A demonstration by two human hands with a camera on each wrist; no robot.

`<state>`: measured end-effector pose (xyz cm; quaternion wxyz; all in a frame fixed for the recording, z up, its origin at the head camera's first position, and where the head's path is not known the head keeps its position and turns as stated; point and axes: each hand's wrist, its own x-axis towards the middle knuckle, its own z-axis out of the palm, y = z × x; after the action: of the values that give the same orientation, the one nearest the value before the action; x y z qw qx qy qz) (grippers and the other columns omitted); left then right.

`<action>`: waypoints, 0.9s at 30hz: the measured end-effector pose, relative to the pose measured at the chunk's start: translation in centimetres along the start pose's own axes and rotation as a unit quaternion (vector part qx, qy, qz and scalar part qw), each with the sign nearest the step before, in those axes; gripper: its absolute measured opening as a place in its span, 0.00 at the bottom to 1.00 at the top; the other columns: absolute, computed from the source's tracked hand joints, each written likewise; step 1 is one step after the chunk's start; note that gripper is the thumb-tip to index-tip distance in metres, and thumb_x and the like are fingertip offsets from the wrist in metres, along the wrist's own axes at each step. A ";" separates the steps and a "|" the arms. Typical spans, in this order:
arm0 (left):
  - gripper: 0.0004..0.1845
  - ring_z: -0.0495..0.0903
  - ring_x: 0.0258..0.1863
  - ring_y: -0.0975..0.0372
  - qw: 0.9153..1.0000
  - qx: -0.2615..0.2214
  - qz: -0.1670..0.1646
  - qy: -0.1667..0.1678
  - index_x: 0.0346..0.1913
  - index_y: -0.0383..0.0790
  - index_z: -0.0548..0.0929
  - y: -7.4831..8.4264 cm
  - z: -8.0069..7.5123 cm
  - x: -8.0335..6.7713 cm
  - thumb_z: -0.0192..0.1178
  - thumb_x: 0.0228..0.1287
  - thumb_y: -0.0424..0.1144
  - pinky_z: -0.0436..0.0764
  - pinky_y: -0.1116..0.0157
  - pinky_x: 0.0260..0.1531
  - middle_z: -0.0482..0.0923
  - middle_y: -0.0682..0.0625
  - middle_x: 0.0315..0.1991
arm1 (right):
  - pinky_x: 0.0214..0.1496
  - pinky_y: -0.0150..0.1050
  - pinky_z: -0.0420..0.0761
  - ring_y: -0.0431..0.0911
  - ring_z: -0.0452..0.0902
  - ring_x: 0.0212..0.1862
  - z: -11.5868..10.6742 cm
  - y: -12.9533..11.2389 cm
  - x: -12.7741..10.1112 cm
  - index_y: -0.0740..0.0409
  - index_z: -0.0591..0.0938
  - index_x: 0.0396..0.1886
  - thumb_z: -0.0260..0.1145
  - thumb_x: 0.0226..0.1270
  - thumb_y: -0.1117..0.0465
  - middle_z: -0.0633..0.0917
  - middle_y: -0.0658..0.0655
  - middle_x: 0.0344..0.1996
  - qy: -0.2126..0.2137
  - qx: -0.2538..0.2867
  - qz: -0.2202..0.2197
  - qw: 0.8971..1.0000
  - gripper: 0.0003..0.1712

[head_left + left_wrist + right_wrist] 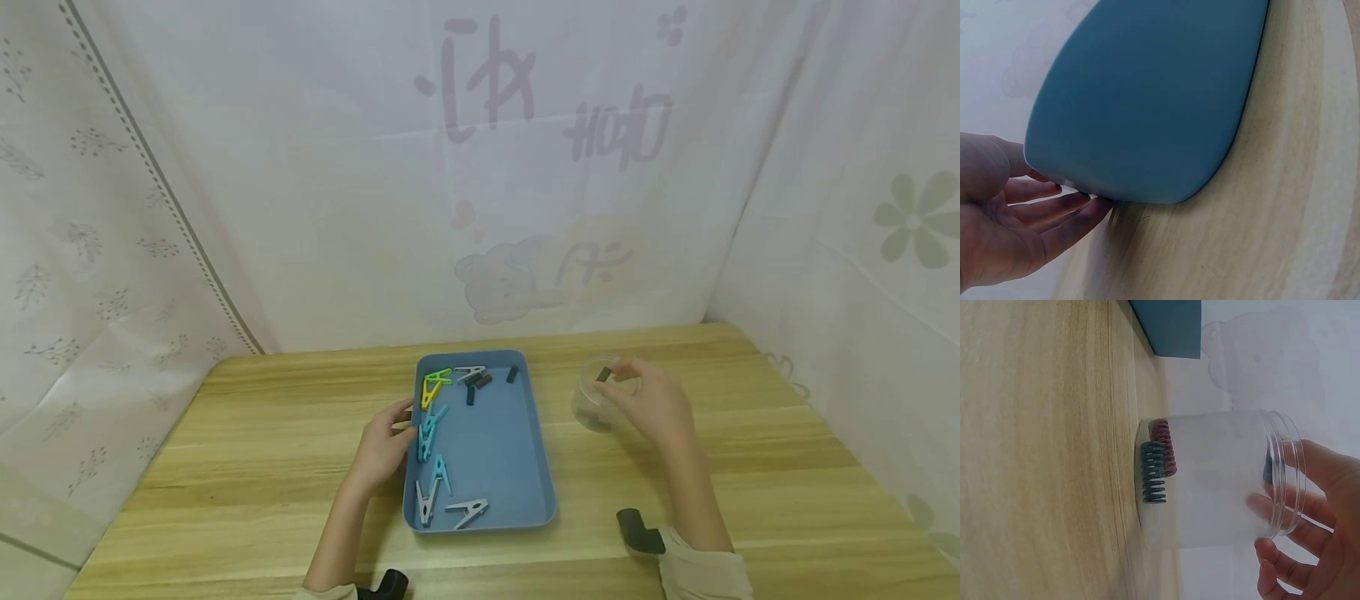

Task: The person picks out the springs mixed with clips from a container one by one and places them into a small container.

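Observation:
My right hand (654,402) is at the mouth of a clear plastic jar (1216,487) and pinches a dark coil spring (603,374) there. Two more springs, one green (1153,472) and one dark red (1164,448), lie at the jar's bottom. At the left side of a blue tray (495,450), my left hand (382,446) holds the rim, thumb at the top edge and fingers against the outer wall. Dark springs (470,394) lie near the tray's far end. Clothespins in turquoise (441,473), grey (468,510), yellow (430,392) and green (438,377) lie mostly along its left side.
The wooden table (247,467) carries the tray, with the jar standing to its right. A pale printed curtain (337,208) hangs behind the table and along both sides. Black wrist mounts (640,532) sit at both sleeves.

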<state>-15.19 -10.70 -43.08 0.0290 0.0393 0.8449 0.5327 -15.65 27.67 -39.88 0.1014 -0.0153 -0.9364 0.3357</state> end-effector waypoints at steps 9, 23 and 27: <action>0.28 0.81 0.59 0.33 1.000 0.001 -0.002 -0.001 0.74 0.23 0.69 0.1 0.0 0.0 0.51 0.73 0.26 0.86 0.47 0.51 0.77 0.25 0.63 | 0.55 0.63 0.80 0.66 0.81 0.58 0.0 0.0 0.0 0.64 0.82 0.62 0.69 0.72 0.41 0.86 0.67 0.60 -0.002 -0.007 -0.004 1.000 0.34; 0.28 0.82 0.58 0.35 1.000 0.000 -0.002 -0.001 0.75 0.23 0.69 0.1 -0.1 -0.1 0.51 0.74 0.26 0.87 0.49 0.49 0.77 0.26 0.63 | 0.53 0.62 0.80 0.66 0.82 0.56 -0.2 -0.1 0.0 0.63 0.82 0.63 0.68 0.73 0.41 0.86 0.66 0.60 0.004 -0.018 -0.002 1.000 0.33; 0.28 0.82 0.59 0.35 1.000 0.003 -0.003 -0.001 0.75 0.23 0.69 0.1 0.0 -0.1 0.51 0.74 0.26 0.86 0.48 0.50 0.77 0.25 0.63 | 0.50 0.59 0.81 0.63 0.83 0.51 -0.4 -0.1 0.0 0.62 0.83 0.62 0.67 0.74 0.41 0.86 0.67 0.60 0.009 -0.017 -0.005 1.000 0.32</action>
<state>-15.11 -10.70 -42.98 0.0316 0.0377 0.8464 0.5303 -15.54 27.85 -39.48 0.1113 -0.0151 -0.9409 0.3194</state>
